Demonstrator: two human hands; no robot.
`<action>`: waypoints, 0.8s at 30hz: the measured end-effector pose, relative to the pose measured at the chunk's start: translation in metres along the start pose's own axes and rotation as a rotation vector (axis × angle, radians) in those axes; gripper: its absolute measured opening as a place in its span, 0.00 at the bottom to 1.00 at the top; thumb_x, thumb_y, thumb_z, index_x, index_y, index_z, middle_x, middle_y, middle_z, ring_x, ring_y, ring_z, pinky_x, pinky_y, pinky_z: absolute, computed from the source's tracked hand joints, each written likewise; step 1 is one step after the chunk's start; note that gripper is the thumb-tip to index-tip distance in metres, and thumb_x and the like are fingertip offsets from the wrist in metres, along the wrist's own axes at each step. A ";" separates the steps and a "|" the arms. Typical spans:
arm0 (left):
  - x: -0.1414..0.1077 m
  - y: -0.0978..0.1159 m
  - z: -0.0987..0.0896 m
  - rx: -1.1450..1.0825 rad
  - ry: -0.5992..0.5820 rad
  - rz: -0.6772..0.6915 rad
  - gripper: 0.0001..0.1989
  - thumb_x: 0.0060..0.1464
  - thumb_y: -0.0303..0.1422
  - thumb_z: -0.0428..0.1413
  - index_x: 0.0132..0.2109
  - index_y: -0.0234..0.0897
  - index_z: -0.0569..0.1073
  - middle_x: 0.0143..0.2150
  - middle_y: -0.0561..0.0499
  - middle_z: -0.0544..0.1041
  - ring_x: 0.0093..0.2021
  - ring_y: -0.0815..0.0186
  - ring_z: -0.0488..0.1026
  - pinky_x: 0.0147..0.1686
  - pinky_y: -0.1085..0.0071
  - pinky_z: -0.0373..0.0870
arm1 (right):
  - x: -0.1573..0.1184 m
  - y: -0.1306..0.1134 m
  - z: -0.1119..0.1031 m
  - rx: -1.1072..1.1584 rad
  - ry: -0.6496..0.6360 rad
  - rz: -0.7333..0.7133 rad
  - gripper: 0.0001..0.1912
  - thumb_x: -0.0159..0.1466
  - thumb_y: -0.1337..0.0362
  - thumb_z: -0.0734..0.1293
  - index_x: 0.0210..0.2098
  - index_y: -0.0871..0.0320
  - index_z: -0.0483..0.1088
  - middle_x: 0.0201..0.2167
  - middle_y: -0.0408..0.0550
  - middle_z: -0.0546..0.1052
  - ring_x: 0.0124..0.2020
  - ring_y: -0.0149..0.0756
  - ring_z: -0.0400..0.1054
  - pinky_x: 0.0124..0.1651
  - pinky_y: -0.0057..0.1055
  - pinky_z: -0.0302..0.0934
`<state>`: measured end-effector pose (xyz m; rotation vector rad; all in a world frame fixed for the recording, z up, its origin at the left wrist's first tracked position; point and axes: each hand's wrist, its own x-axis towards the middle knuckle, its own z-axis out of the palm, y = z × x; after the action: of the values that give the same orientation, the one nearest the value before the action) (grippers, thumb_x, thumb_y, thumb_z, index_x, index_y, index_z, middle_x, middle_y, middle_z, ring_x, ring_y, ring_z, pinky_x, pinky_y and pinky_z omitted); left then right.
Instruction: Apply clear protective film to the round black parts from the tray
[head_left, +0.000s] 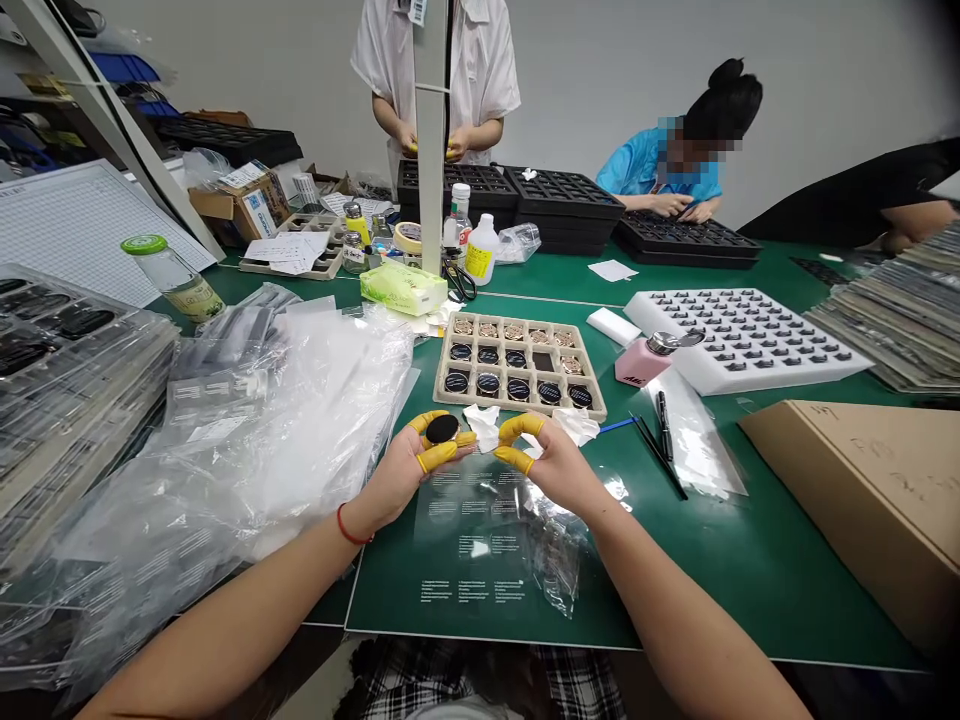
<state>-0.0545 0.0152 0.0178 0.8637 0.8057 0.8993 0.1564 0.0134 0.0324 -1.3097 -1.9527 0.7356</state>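
Forearms (255, 590), black disc (442, 429) in left hand (400, 468), facing up (round)

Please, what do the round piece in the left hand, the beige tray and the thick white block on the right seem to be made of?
Round piece: perhaps coated glass or plastic; its matte black top shows no clear reflection.
Beige tray: probably moulded plastic, matte, with thick compartment walls.
White block: likely foam; thick, dull, evenly white, without visible shine.
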 end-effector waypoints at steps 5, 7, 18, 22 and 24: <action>0.004 -0.002 -0.003 0.120 -0.003 0.073 0.25 0.48 0.30 0.62 0.50 0.37 0.60 0.47 0.45 0.77 0.50 0.59 0.74 0.56 0.57 0.64 | 0.002 0.002 -0.005 0.184 -0.037 0.048 0.06 0.61 0.59 0.64 0.31 0.55 0.68 0.39 0.46 0.73 0.43 0.39 0.66 0.50 0.41 0.58; 0.004 -0.005 -0.004 0.212 -0.009 0.095 0.25 0.47 0.30 0.62 0.50 0.37 0.60 0.48 0.45 0.75 0.50 0.59 0.74 0.55 0.58 0.65 | 0.002 0.001 -0.009 0.270 -0.001 0.069 0.07 0.61 0.58 0.64 0.31 0.55 0.67 0.43 0.48 0.72 0.47 0.40 0.65 0.52 0.41 0.56; -0.002 -0.017 0.002 0.498 -0.214 0.133 0.24 0.49 0.31 0.60 0.53 0.41 0.64 0.49 0.47 0.73 0.43 0.63 0.74 0.43 0.68 0.70 | -0.007 -0.019 0.018 0.279 -0.070 0.157 0.07 0.60 0.60 0.64 0.27 0.55 0.67 0.44 0.48 0.72 0.47 0.39 0.65 0.51 0.42 0.58; -0.002 -0.017 0.001 0.484 -0.226 0.125 0.25 0.48 0.30 0.60 0.53 0.42 0.64 0.46 0.47 0.75 0.44 0.62 0.74 0.45 0.65 0.70 | -0.006 -0.017 0.020 0.262 -0.073 0.172 0.06 0.59 0.61 0.64 0.28 0.55 0.68 0.39 0.47 0.73 0.42 0.38 0.66 0.47 0.39 0.60; -0.003 -0.017 0.001 0.487 -0.235 0.115 0.25 0.48 0.30 0.60 0.53 0.42 0.65 0.45 0.48 0.76 0.44 0.62 0.75 0.45 0.65 0.70 | -0.006 -0.016 0.020 0.259 -0.073 0.179 0.05 0.59 0.61 0.64 0.29 0.56 0.68 0.37 0.46 0.73 0.41 0.38 0.66 0.46 0.38 0.61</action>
<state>-0.0492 0.0064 0.0044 1.4262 0.7853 0.6910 0.1338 0.0003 0.0310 -1.3229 -1.7403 1.0982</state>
